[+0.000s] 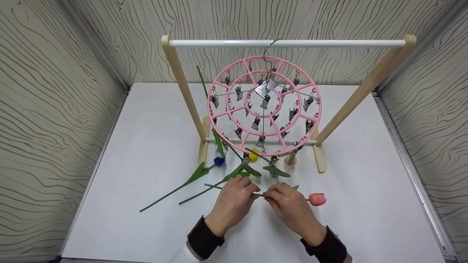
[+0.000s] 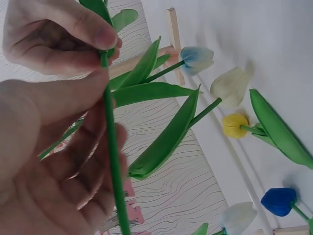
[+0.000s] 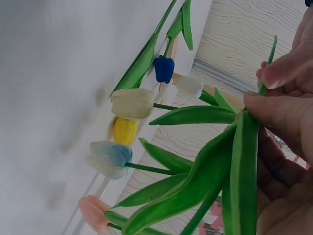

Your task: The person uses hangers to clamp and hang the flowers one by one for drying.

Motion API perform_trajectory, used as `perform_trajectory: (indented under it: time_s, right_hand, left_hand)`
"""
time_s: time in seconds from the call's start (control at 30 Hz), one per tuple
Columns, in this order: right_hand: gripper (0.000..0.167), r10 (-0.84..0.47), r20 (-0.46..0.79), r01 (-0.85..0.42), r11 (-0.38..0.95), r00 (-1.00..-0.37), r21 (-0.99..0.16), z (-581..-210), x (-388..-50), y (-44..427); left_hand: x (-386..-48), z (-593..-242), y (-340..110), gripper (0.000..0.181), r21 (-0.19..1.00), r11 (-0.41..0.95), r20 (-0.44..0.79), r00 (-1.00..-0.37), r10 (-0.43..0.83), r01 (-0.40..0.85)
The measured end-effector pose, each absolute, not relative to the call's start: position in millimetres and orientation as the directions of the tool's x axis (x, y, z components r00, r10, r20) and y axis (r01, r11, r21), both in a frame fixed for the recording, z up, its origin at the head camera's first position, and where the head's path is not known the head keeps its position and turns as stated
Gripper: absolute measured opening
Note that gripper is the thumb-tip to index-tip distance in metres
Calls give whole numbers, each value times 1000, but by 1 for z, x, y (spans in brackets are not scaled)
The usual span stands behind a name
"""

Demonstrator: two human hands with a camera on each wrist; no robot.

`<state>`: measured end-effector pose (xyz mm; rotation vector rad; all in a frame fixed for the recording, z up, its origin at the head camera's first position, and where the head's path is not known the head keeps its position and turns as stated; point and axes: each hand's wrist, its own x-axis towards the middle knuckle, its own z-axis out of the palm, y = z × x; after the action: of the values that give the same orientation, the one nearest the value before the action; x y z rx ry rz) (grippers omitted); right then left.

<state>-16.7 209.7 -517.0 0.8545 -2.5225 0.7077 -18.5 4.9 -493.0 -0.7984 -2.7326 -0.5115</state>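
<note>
Both hands hold the green stem (image 2: 111,147) of an artificial tulip, whose coral-pink bloom (image 1: 317,199) points right in the head view. My left hand (image 1: 234,200) pinches the stem near its left end between thumb and fingertips. Close beside it, my right hand (image 1: 292,208) pinches the same stem nearer the leaves (image 3: 244,166). Above the hands hangs a pink round clip hanger (image 1: 264,135) with many metal clips (image 1: 256,123). From its near edge tulips hang bloom down, among them a cream one (image 3: 132,104), a blue-and-white one (image 3: 110,159) and a peach one (image 3: 94,213).
A wooden stand (image 1: 184,87) with a white top rod (image 1: 226,43) carries the hanger by its hook. Behind the hands, a dark blue tulip (image 1: 219,161) and a yellow tulip (image 1: 253,155) lie on the white table (image 1: 120,157). Patterned panels (image 1: 47,120) enclose the table.
</note>
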Motion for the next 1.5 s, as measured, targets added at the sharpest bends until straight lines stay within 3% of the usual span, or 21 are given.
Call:
perform_trajectory:
  time_s: [0.23,0.47,0.7,0.93,1.2,1.5]
  right_hand:
    - [31,-348,468,-561,686,-813,-463,-519,-18,223]
    - [34,-232,469,-503,607,-852,-614,-520,-17,227]
    - [32,-150,467,-468,541,-872,-699,-518,-15,225]
    - [30,-104,494,-484,449,-863,-751,-520,-13,217]
    - [34,-64,510,-492,390,-858,-779,-526,-8,207]
    - [29,-27,506,-481,357,-862,-801,-529,-8,204]
  left_hand:
    - [-11,-492,5,17,545,641,302,-840,451,541]
    - [-14,-500,5,12,777,546,130,-929,347,313]
    - [-20,-508,5,20,915,356,124,-973,194,188]
    - [-20,-503,10,22,985,98,135,-987,90,144]
    - [-22,-492,21,19,984,-132,121,-993,-8,121]
    - [-21,-488,27,17,943,-211,265,-964,7,258]
